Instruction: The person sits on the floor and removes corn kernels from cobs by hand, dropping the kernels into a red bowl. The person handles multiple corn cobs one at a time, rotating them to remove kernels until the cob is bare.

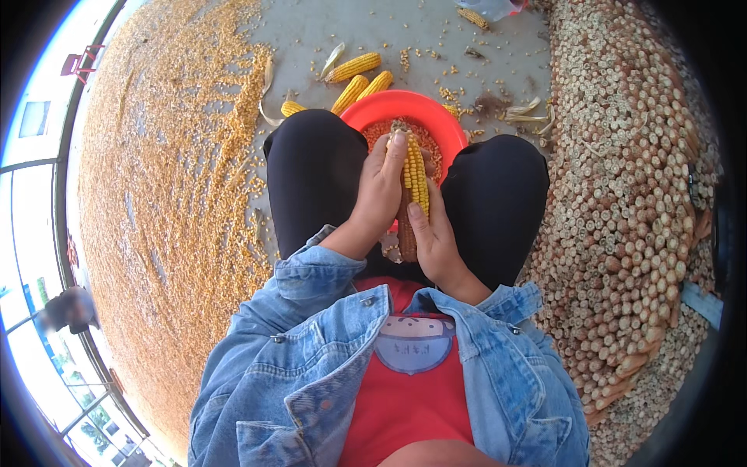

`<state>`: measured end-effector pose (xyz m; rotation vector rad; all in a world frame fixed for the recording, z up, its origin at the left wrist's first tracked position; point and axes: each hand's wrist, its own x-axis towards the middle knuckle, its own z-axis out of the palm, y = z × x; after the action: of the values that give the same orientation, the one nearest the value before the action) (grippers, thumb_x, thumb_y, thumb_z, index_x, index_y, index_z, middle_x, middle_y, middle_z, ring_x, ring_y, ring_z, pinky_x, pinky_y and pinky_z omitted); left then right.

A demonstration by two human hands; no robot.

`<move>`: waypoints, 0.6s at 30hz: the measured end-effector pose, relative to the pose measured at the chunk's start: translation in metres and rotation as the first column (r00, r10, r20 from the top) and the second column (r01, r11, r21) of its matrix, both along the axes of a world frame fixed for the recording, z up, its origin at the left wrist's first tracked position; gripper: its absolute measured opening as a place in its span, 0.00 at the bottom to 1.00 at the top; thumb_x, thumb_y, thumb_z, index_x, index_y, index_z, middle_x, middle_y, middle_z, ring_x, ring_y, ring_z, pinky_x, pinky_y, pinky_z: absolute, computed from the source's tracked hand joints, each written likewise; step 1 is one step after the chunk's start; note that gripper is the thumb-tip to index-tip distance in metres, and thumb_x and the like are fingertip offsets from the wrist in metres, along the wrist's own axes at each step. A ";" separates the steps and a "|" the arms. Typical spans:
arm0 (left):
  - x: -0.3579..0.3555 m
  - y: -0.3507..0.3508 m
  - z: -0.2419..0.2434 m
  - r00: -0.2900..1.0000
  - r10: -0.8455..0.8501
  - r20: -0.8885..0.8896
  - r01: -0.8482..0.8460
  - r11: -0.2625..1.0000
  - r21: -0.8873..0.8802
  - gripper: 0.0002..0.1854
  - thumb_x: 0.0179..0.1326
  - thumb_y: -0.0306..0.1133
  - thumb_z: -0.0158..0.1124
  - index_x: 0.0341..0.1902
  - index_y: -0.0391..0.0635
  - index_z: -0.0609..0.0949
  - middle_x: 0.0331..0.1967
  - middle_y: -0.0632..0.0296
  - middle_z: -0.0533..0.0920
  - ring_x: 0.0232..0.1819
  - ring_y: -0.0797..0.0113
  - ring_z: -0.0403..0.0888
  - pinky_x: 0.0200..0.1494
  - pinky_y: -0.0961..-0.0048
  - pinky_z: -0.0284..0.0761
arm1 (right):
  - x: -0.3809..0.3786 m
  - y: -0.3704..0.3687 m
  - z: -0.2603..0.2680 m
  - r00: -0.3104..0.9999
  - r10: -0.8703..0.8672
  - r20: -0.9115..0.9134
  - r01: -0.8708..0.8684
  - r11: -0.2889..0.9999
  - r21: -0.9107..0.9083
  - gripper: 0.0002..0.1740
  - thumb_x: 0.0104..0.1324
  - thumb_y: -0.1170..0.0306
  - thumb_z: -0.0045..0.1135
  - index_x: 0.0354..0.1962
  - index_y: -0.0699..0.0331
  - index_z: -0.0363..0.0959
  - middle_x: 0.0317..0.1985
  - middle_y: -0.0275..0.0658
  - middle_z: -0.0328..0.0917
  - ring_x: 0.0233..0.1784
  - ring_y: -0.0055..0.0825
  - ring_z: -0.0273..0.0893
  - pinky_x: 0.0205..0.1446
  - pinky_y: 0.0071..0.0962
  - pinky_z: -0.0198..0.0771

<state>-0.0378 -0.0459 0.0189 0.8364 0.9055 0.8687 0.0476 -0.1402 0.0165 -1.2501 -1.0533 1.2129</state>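
Observation:
Between my knees, my left hand [376, 184] grips an ear of corn [416, 175] near its upper end, its thumb lying along the top. My right hand [435, 236] holds the same ear lower down, with the thumb pressed on the yellow kernels. A bare reddish-brown stretch of cob [407, 242] shows along the left side and below; whether it is part of this ear or a separate cob I cannot tell. Under the hands stands a red plastic basin [446, 119] with loose kernels [373, 133] in it. My fingers on the far side are mostly hidden.
Several unshelled ears [354, 67] lie on the concrete floor [420, 29] beyond the basin. A broad layer of loose kernels [169, 175] spreads at left. Stacked bare cobs [613, 204] rise at right. Dry husks [522, 111] and a plastic bag [496, 7] lie farther off.

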 end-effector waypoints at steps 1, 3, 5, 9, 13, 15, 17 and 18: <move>0.000 -0.002 0.000 1.000 0.008 0.023 -0.009 1.000 0.006 0.23 0.75 0.48 0.36 0.50 0.39 0.70 0.38 0.54 0.79 0.39 0.66 0.81 0.42 0.69 0.80 | 0.001 -0.001 0.000 0.999 0.006 0.036 -0.007 1.000 0.020 0.30 0.76 0.63 0.38 0.67 0.73 0.45 0.61 0.49 0.62 0.66 0.35 0.62 0.69 0.30 0.56; 0.001 -0.005 -0.001 0.997 0.024 0.073 -0.025 1.000 0.014 0.22 0.75 0.48 0.37 0.49 0.39 0.70 0.37 0.55 0.78 0.37 0.66 0.80 0.42 0.69 0.80 | 0.001 -0.002 0.000 0.997 0.007 0.077 -0.011 0.998 0.056 0.30 0.76 0.63 0.38 0.67 0.73 0.45 0.62 0.51 0.61 0.66 0.37 0.62 0.69 0.30 0.56; 0.001 -0.008 -0.001 0.996 0.032 0.087 -0.034 0.999 0.020 0.22 0.75 0.48 0.37 0.48 0.39 0.71 0.38 0.55 0.79 0.37 0.67 0.80 0.42 0.69 0.80 | 0.000 -0.005 0.000 0.996 -0.002 0.085 -0.006 0.996 0.088 0.31 0.76 0.63 0.38 0.68 0.74 0.44 0.63 0.52 0.61 0.67 0.38 0.62 0.70 0.31 0.56; -0.002 -0.011 -0.005 0.992 0.045 0.119 -0.049 0.998 0.037 0.24 0.75 0.49 0.36 0.47 0.39 0.72 0.38 0.55 0.79 0.36 0.67 0.80 0.41 0.69 0.80 | -0.002 -0.008 -0.007 0.998 0.002 0.056 -0.006 0.998 0.069 0.31 0.76 0.63 0.38 0.68 0.74 0.44 0.63 0.51 0.61 0.68 0.37 0.61 0.70 0.30 0.55; -0.006 -0.010 -0.005 0.988 0.059 0.145 -0.058 0.998 -0.011 0.26 0.74 0.51 0.38 0.48 0.38 0.74 0.37 0.55 0.79 0.36 0.67 0.79 0.41 0.70 0.79 | -0.007 -0.009 -0.005 1.000 0.000 0.020 -0.001 0.997 0.074 0.31 0.76 0.63 0.38 0.68 0.73 0.44 0.63 0.50 0.61 0.67 0.36 0.62 0.70 0.29 0.55; -0.006 -0.012 0.007 0.978 0.079 0.194 -0.065 0.995 -0.079 0.27 0.74 0.52 0.39 0.48 0.38 0.74 0.37 0.55 0.79 0.36 0.67 0.79 0.41 0.70 0.79 | -0.009 -0.010 -0.005 1.000 0.001 0.010 -0.001 0.998 0.068 0.31 0.76 0.63 0.39 0.68 0.72 0.43 0.63 0.50 0.62 0.67 0.35 0.63 0.69 0.29 0.56; -0.005 -0.011 0.013 0.982 0.083 0.167 -0.063 0.991 -0.119 0.27 0.73 0.54 0.40 0.47 0.38 0.74 0.36 0.56 0.79 0.35 0.67 0.80 0.41 0.71 0.79 | -0.011 -0.013 -0.005 1.000 0.009 -0.011 -0.009 0.999 0.044 0.32 0.75 0.63 0.40 0.68 0.72 0.42 0.62 0.49 0.62 0.66 0.35 0.64 0.68 0.30 0.57; -0.006 -0.010 0.014 0.985 0.084 0.154 -0.062 0.988 -0.138 0.27 0.72 0.54 0.41 0.47 0.39 0.75 0.36 0.56 0.79 0.35 0.67 0.80 0.41 0.71 0.79 | -0.013 -0.013 -0.006 1.000 0.007 0.008 -0.007 0.998 0.063 0.33 0.75 0.63 0.40 0.69 0.72 0.42 0.62 0.49 0.63 0.65 0.35 0.64 0.68 0.30 0.58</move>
<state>-0.0439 -0.0563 0.0333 0.6125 0.8475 0.9153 0.0351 -0.1537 0.0108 -1.2042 -1.0940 1.1722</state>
